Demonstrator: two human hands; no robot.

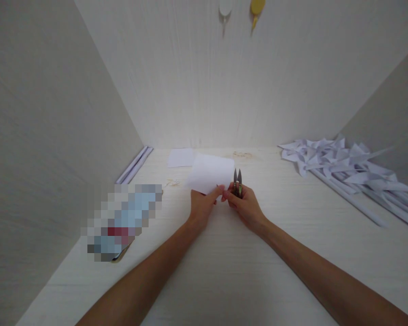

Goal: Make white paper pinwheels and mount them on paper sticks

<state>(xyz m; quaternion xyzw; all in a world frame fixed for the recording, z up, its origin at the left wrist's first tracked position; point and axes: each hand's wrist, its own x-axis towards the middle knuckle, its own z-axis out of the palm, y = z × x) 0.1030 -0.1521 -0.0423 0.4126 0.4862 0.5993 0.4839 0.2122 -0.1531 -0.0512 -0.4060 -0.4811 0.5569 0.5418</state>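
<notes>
Near the middle of the table, my left hand (203, 206) is closed on the lower edge of a white sheet of paper (212, 171), thumb on top. My right hand (245, 203) is closed around a pair of thread snips (237, 183), whose two pointed blades stand up and slightly apart. The right thumb and fingertip meet at the paper's lower right corner, beside the left thumb. A small dark tip shows by the left thumb; I cannot make out what it is.
A white paper square (181, 157) lies behind. Paper pinwheels with rolled sticks (336, 163) are piled at right; rolled paper tubes (135, 165) lean at left. A blurred-out object (132, 217) lies front left. Small thin pieces (172, 182) and rubber bands (242, 155) are scattered. Hooks (257, 8) hang on the wall.
</notes>
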